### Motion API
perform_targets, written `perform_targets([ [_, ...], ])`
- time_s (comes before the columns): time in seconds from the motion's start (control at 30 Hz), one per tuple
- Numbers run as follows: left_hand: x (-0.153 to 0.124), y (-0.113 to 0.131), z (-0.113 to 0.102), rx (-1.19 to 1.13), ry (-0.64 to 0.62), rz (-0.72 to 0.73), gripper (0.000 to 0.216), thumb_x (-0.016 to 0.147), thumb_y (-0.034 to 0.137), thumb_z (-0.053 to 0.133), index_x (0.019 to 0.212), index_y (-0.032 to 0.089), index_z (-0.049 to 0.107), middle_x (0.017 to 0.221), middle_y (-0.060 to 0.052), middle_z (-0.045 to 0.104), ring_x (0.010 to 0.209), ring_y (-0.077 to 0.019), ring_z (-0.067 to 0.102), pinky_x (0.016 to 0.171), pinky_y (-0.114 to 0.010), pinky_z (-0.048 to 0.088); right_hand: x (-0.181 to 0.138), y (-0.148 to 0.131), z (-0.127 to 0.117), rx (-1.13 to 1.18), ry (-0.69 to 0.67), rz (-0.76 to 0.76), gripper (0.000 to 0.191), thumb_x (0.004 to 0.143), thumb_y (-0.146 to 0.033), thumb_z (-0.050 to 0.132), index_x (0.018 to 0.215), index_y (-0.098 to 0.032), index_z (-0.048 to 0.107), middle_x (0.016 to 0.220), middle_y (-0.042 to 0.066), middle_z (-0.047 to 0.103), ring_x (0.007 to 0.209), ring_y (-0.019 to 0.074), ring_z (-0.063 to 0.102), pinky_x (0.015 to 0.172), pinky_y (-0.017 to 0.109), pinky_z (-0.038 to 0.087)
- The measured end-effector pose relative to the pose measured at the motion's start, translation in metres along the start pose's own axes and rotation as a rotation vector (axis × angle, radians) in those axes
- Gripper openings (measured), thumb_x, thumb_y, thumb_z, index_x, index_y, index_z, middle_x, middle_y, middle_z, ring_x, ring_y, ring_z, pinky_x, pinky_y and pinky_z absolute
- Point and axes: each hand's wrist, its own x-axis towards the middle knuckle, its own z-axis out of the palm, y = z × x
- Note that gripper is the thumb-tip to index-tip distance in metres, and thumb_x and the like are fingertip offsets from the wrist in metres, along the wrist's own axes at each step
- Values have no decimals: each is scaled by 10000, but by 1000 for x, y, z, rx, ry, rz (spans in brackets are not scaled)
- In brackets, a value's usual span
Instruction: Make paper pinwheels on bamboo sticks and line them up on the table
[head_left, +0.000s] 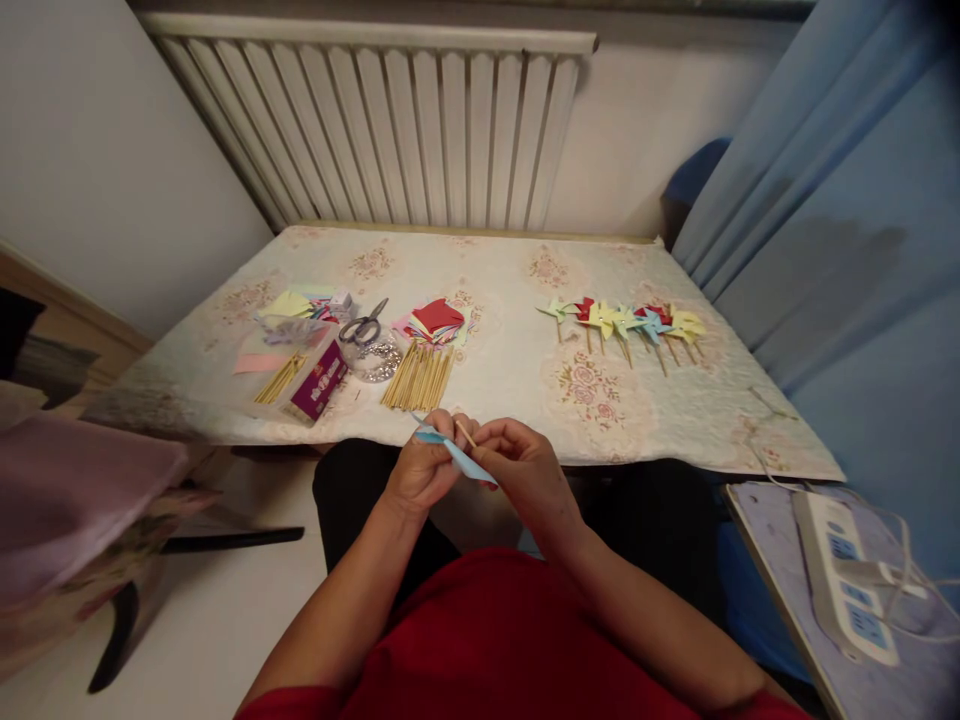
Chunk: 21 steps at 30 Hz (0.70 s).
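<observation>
At the table's front edge, my left hand (420, 475) is closed on a folded piece of light blue paper (466, 464). My right hand (525, 465) pinches a thin wooden stick (465, 433) right beside that paper; whether the two are joined is hidden by my fingers. Just beyond my left hand lies a row of wooden sticks (418, 380). Behind them sits a stack of coloured paper squares (436, 320), red on top. Grey-handled scissors (363, 328) rest by a clear round tub (375, 360) of small shiny pieces.
Several finished paper pinwheels (624, 322) on sticks lie at the right of the flowered tablecloth (487, 265). A purple box (320, 380) with more sticks (279, 380) beside it stands at the left. A white power strip (844, 575) lies on a low surface at the right.
</observation>
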Motion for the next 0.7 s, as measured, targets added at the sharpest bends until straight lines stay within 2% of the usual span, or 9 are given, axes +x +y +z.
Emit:
perform_targets([
  [0.53, 1, 0, 1, 29, 31, 6, 360, 551, 234, 879, 584, 167, 527, 621, 24, 497, 638, -112, 494, 591, -238, 408, 0, 6, 0, -4, -13, -42, 141, 735, -297, 699, 792, -189, 627, 556, -56, 558, 460, 72, 449, 447, 204, 328],
  [0.7, 1, 1, 2, 30, 46, 10, 360, 543, 230, 883, 589, 165, 532, 621, 25, 500, 637, -108, 493, 594, -230, 408, 0, 4, 2, 8, -6, -22, 163, 721, -297, 714, 802, -187, 626, 589, -45, 587, 475, 69, 455, 455, 200, 327],
])
